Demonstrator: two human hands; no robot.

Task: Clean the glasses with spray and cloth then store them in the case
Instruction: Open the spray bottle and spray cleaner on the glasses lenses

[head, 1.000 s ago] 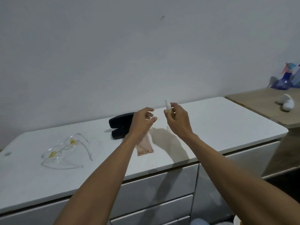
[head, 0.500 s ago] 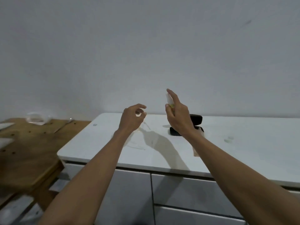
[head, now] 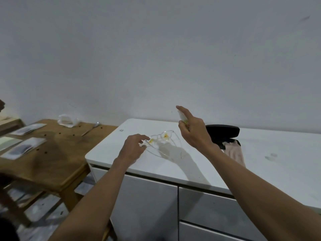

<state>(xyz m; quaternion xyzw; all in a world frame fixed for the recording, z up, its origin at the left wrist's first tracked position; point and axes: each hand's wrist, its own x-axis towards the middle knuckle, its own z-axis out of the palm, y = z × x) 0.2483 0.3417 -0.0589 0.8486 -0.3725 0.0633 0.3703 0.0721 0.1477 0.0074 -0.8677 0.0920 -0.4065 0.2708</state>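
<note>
So the white counter with drawers underneath is taking up most of the view, and a wooden table is sitting just off its left end with some packets and a crumpled plastic bag on it. The black glasses case is lying open toward the back of the counter, and a pinkish cloth is spilling out of it onto the counter. The right hand is hovering above the counter in front of the case, fingers wrapped around a small white spray bottle, with the index finger sticking out straight over the top of it. The left hand is reaching down at the clear-framed glasses, which are lying on the counter near its left end with yellow smudges on both lenses; thumb and index finger are pinching the frame at the near lens, looks like, though it's kinda blurry there.
</note>
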